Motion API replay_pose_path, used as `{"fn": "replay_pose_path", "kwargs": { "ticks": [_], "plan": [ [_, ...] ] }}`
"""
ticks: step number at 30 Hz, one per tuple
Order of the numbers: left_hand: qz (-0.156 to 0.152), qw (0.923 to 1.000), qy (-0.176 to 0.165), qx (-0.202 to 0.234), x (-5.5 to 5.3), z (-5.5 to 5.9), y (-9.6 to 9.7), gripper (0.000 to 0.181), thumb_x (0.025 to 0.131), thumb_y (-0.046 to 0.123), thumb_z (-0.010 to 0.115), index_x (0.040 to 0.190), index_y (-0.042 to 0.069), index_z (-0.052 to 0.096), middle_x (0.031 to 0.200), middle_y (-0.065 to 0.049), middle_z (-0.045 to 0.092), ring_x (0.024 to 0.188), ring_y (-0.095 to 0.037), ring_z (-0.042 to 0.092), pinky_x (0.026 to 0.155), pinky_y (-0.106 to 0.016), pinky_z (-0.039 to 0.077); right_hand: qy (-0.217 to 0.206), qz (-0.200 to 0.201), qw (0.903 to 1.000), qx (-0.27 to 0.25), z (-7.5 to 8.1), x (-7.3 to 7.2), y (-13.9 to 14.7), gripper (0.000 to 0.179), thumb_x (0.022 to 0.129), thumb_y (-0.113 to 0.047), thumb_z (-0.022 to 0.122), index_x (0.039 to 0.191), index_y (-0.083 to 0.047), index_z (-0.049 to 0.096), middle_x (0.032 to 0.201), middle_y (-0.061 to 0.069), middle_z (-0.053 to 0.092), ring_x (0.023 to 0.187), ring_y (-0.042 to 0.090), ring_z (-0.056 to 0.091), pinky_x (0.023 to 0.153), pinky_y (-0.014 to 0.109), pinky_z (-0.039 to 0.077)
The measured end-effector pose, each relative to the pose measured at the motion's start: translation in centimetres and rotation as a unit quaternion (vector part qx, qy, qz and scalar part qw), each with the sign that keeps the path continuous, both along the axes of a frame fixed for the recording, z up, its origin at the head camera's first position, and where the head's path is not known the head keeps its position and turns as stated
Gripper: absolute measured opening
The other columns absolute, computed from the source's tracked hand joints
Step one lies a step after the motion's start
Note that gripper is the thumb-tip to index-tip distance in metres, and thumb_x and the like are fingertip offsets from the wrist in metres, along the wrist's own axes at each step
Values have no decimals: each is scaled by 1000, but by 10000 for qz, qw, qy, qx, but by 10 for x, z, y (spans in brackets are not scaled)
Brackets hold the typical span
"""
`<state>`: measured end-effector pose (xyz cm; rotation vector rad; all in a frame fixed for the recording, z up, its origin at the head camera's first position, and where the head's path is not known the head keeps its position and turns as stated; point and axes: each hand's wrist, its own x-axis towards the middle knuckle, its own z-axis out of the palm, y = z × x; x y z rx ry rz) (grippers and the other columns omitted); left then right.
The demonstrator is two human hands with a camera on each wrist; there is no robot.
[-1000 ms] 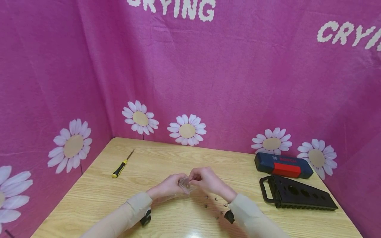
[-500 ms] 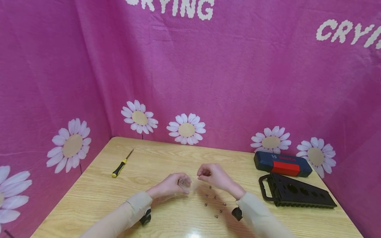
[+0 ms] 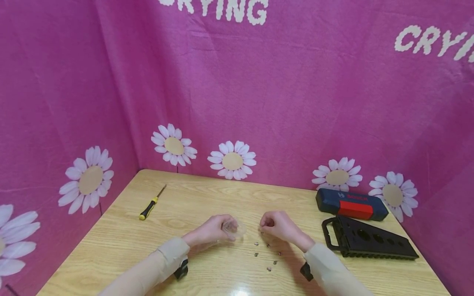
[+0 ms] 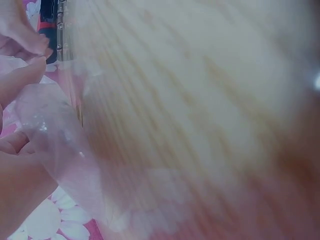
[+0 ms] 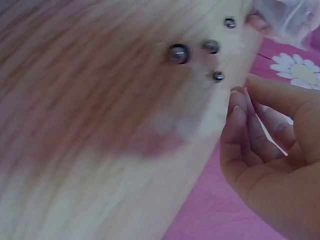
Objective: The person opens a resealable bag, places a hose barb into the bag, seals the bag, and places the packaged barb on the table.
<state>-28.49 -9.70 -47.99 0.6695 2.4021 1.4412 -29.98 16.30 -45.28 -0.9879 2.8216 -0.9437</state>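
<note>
My left hand (image 3: 212,230) grips a clear plastic bag (image 4: 62,132) whose mouth stands open towards the right. The bag's film shows between the thumb and fingers in the left wrist view. My right hand (image 3: 280,227) is low over the table, thumb and forefinger tips close together beside a small shiny metal piece (image 3: 261,232). Whether the fingertips hold anything is hidden. Several more such metal pieces (image 3: 268,245) lie scattered in front of that hand; in the right wrist view they look like small round-headed metal fasteners (image 5: 178,53), too blurred to name exactly.
A yellow and black screwdriver (image 3: 152,204) lies at the left of the wooden table (image 3: 200,189). At the right are a blue and red Bosch case (image 3: 352,204) and a black holder with a handle and holes (image 3: 374,238). Pink flowered cloth (image 3: 259,102) hangs behind the table.
My right hand has moved away from the bag's mouth, rightward, and down to the metal piece on the table. The left hand keeps its place with the bag.
</note>
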Motion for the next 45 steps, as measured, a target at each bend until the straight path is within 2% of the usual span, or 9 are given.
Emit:
{"fn": "replay_pose_path", "kwargs": {
  "ticks": [7,12,18,24,29,32,37,45],
  "plan": [
    [-7,10000,-44,13,0,0,1,30,82,0,77,108,-1,63,109,-15,70,105,-27,66,81,-22,57,-41,-261,9993,283,-11,1,4,9,84,-7,77,79,-9,68,72,-3,67,65,-5,48,59,15,42],
    [27,10000,-32,-76,0,0,1,30,82,3,78,108,0,64,108,-12,70,104,-24,65,89,-30,56,-106,-466,9980,413,-15,0,3,13,82,-10,78,76,-11,67,70,-5,65,62,-3,46,56,15,40],
    [59,9999,-39,-131,3,3,1,30,83,6,78,108,2,64,108,-10,70,106,-22,63,100,-43,50,-159,-474,9979,405,-17,1,2,13,82,-11,79,76,-10,67,69,-4,65,62,-2,46,56,15,40],
    [44,9999,19,-127,3,3,1,30,82,4,78,108,1,64,108,-12,70,105,-23,64,95,-36,53,-47,-345,9986,397,-17,0,3,11,83,-6,76,77,-9,68,70,-3,66,63,-3,47,57,14,41],
    [8,10000,13,-86,2,2,1,30,82,3,78,108,0,63,108,-13,70,103,-24,66,87,-28,56,-48,-348,9984,452,-16,1,2,11,84,-5,75,77,-10,68,71,-4,66,64,-3,48,58,15,42],
    [-21,10000,27,-69,3,2,0,30,82,3,79,108,-1,63,108,-14,70,102,-24,66,87,-26,55,-91,-340,9985,414,-13,1,2,10,84,-5,74,78,-10,68,72,-3,66,65,-3,48,59,14,43],
    [-16,9998,150,-138,3,2,0,30,81,4,79,107,0,64,106,-13,70,101,-23,65,91,-30,54,-136,-132,9997,172,-7,-1,1,7,87,-5,71,81,-7,68,74,-1,68,65,-5,49,59,14,44],
    [51,9998,123,-157,3,5,1,29,82,5,79,107,1,64,107,-11,71,105,-24,64,99,-40,50,167,61,9998,89,6,0,-8,8,88,-4,71,84,-10,68,76,-2,69,68,-5,51,62,15,47]
  ]
}}
